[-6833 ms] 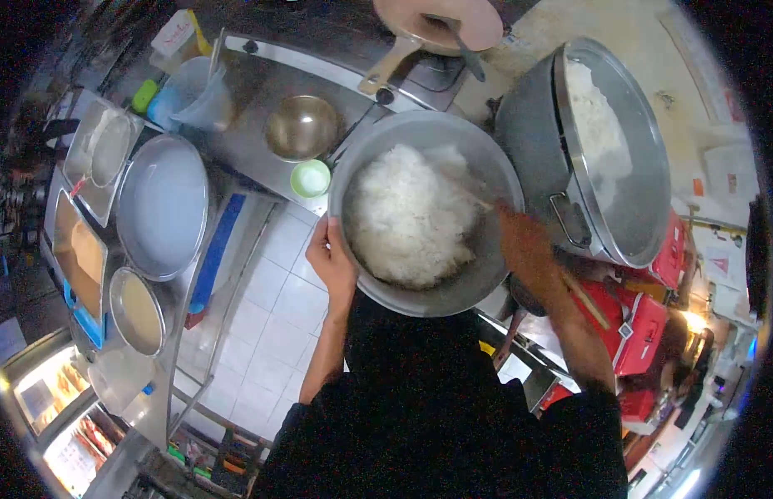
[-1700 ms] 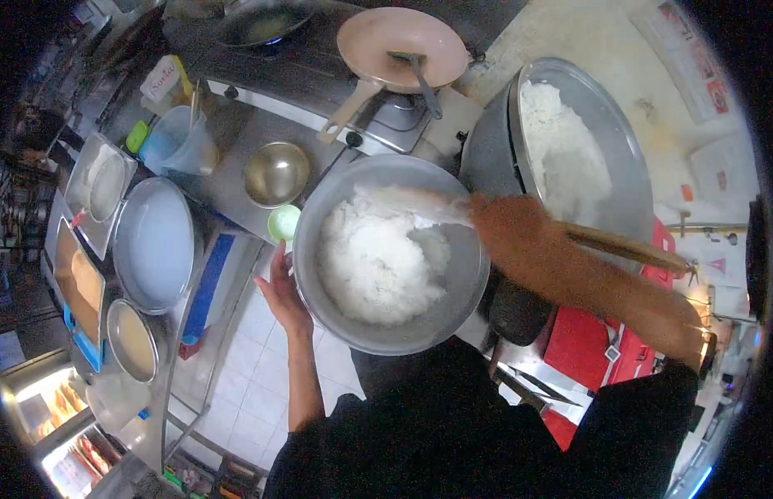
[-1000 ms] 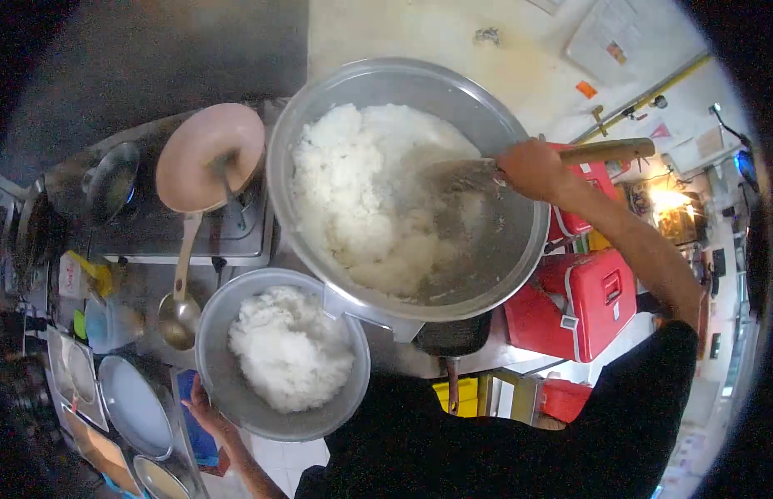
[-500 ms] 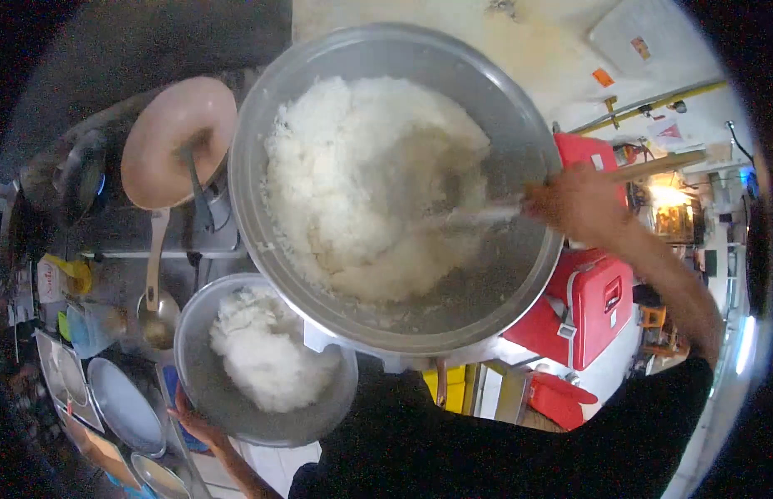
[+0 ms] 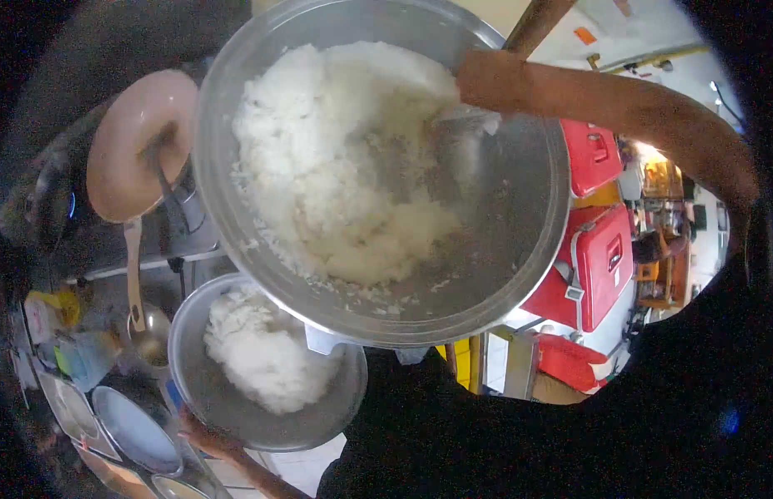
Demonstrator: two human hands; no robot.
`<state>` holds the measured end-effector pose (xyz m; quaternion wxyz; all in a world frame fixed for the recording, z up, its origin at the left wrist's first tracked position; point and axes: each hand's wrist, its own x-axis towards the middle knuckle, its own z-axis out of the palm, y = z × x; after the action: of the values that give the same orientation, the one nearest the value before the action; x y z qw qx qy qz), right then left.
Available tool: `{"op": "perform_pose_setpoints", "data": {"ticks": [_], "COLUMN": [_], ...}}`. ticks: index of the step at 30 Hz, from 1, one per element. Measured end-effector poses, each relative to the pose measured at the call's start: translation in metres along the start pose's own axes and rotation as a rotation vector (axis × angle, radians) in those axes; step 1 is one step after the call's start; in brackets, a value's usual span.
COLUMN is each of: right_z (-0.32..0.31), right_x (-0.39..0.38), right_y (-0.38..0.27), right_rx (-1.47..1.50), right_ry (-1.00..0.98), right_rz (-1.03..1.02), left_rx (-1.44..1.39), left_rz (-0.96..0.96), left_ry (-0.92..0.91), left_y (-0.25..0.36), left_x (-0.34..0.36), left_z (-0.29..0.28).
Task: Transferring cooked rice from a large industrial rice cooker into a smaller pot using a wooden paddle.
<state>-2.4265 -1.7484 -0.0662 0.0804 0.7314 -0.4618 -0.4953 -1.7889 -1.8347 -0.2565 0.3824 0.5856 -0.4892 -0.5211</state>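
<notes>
A large metal pot (image 5: 520, 224) fills the middle, with a heap of white rice (image 5: 295, 141) toward its left and steam over it. My right hand (image 5: 493, 81) is closed round a long wooden-handled tool (image 5: 540, 25) at the pot's far right. The whitish lower end of the tool is down near the rice, blurred and partly behind my hand. Below left, my left hand (image 5: 205, 438) grips the outer side of a smaller metal bowl (image 5: 320, 424); some of its fingers are hidden. A mound of white rice (image 5: 266, 358) lies in this bowl, which sits partly under the pot's rim.
At left, a pinkish pan (image 5: 112, 166) with a dark utensil in it rests on the stove, near a blue flame (image 5: 71, 205). A metal ladle (image 5: 149, 337) and several food trays (image 5: 141, 432) lie below. Red insulated boxes (image 5: 599, 266) stand at right.
My right hand has moved up and left with the tool, whose handle now points more steeply away. The view has shifted a little; my left hand stays at the smaller bowl.
</notes>
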Motion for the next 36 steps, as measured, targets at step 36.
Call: {"op": "perform_pose_setpoints", "data": {"ticks": [36], "right_z": [-0.03], "right_x": [-0.003], "right_y": [-0.132], "right_rx": [1.792], "right_ry": [-0.858], "right_rz": [0.515], "left_rx": [0.213], "left_rz": [-0.084], "left_ry": [-0.004], "left_y": [-0.026], "left_x": [0.029], "left_z": [-0.018]}}
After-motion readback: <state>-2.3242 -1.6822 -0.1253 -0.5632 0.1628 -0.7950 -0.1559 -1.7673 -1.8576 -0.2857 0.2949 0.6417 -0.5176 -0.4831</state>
